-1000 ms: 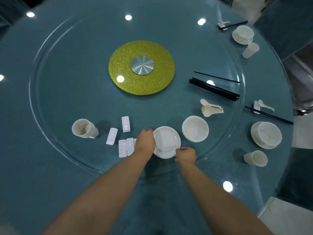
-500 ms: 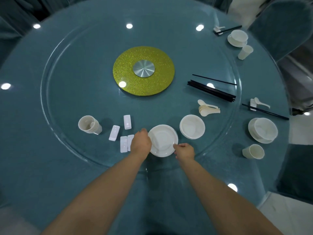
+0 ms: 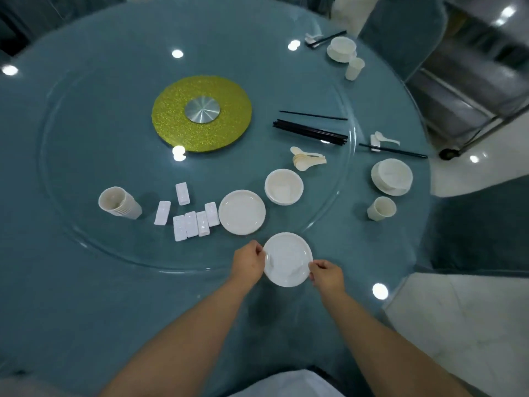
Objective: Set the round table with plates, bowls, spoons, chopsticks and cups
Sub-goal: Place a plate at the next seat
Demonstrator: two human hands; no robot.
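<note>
A white plate [image 3: 287, 259] is held by both hands near the table's front edge, just outside the glass turntable [image 3: 86, 239]. My left hand [image 3: 247, 260] grips its left rim and my right hand [image 3: 326, 273] pinches its right rim. On the turntable lie a stack of plates [image 3: 242, 212], a stack of bowls [image 3: 283, 186], a pile of spoons [image 3: 306, 160], a bundle of black chopsticks [image 3: 310, 130], a stack of cups [image 3: 118, 203] and several white chopstick rests [image 3: 191, 222].
Two laid place settings sit at the right: a bowl on a plate [image 3: 392, 176] with a cup [image 3: 380, 208], and a farther bowl and plate [image 3: 342, 48]. A yellow disc [image 3: 201, 113] marks the table's centre. A blue chair [image 3: 400, 32] stands beyond the far right edge.
Both hands lifted one plate off the stack and drew it back toward me, off the turntable to the table's front edge. The view also shifted left.
</note>
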